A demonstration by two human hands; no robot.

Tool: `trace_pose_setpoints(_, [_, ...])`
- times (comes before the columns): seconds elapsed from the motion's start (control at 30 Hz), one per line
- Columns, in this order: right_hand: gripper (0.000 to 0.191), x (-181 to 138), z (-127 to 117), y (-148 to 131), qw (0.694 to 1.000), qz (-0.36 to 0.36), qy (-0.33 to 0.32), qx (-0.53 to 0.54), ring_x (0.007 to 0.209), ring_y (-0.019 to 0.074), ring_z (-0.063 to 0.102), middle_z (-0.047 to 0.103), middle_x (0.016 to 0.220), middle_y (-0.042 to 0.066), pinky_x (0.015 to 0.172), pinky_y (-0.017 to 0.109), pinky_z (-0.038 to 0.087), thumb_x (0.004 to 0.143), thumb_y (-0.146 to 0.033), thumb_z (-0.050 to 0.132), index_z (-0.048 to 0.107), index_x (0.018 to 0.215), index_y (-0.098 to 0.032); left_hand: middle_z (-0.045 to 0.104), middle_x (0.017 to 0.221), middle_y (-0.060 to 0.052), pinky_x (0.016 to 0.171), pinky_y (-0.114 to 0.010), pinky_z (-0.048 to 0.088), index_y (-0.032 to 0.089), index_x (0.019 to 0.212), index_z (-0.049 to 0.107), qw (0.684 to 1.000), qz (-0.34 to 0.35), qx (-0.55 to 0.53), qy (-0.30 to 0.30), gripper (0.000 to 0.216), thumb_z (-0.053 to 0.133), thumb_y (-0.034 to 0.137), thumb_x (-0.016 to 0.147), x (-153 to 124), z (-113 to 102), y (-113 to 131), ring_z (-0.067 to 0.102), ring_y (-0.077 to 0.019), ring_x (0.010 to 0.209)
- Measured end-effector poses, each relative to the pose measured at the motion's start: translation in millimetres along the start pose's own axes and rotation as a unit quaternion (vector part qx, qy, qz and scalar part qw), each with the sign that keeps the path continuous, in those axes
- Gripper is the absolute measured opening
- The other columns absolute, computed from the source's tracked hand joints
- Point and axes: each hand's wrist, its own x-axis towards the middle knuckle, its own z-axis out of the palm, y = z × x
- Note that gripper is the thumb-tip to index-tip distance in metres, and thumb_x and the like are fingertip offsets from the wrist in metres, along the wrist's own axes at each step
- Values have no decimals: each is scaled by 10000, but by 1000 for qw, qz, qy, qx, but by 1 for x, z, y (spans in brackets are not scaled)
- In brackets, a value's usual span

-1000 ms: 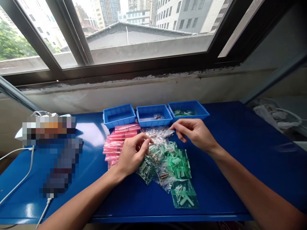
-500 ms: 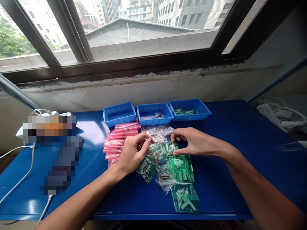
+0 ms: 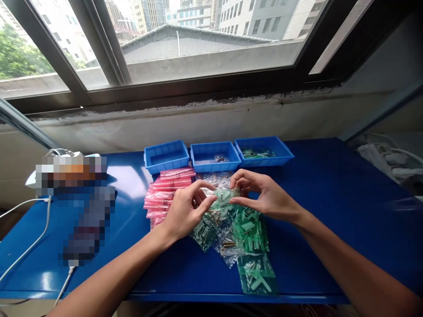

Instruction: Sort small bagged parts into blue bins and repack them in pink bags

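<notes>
One green bag [image 3: 226,196] pinched at both ends: left hand [image 3: 181,213] on its left edge, right hand [image 3: 269,199] on its right. Long axis runs hand to hand, just over the bag pile [image 3: 246,231].

Head view — downward, close over table [image 3: 330,185]

pixelated patch [image 3: 77,202]: blurred out | middle tray [image 3: 214,167] contents: too small | pink bags [image 3: 163,193]: partly behind left hand [image 3: 185,211]

Blue table [image 3: 330,198] stands by big window [image 3: 211,70]. Dark window frame [image 3: 104,48]. Grey wall [image 3: 231,123] below, paint chipped. Bright daylight comes in. Outside: tall buildings [image 3: 251,17], grey roof [image 3: 198,42], green tree [image 3: 16,57].
</notes>
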Motion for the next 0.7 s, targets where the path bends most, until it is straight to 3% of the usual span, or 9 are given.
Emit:
trace_pose_setpoints(0.23, [278, 0, 22, 7, 994, -36, 85, 62, 659, 141, 631, 652, 739, -24, 583, 235, 530, 842, -353, 867, 671, 994, -227, 608, 590, 37, 518, -215, 388, 162, 929, 698, 999, -11, -13, 35, 168, 664, 323, 962, 0, 0, -4, 524, -107, 516])
trace_pose_setpoints(0.33, [231, 1, 20, 6, 995, -34, 79, 42, 662, 152, 642, 684, 745, 1, 586, 248, 543, 872, -364, 833, 752, 1028, -215, 599, 579, 39, 506, -215, 387, 163, 918, 686, 998, -20, -36, 55, 193, 662, 350, 961, 0, 0, -4, 517, -107, 504])
trace_pose_setpoints(0.43, [170, 1, 20, 4, 996, -38, 81, 13, 632, 154, 641, 737, 765, 36, 560, 256, 530, 890, -358, 810, 803, 940, -195, 595, 584, 42, 500, -217, 394, 162, 959, 681, 997, -24, -51, 62, 213, 665, 374, 957, 0, 1, -3, 519, -109, 502])
trace_pose_setpoints(0.6, [163, 0, 25, 2, 990, -43, 128, 34, 524, 127, 597, 716, 681, 17, 500, 242, 502, 871, -347, 824, 803, 866, -185, 584, 582, 35, 489, -219, 397, 159, 918, 692, 997, -26, -42, 55, 221, 674, 377, 944, 0, 0, -2, 524, -112, 500])
trace_pose_setpoints(0.7, [185, 0, 27, 0, 992, -29, 117, 35, 501, 129, 597, 704, 657, 15, 487, 246, 497, 887, -364, 804, 793, 862, -181, 580, 579, 35, 479, -215, 391, 158, 895, 693, 997, -27, -46, 62, 248, 669, 398, 954, -1, 0, -2, 517, -107, 492])
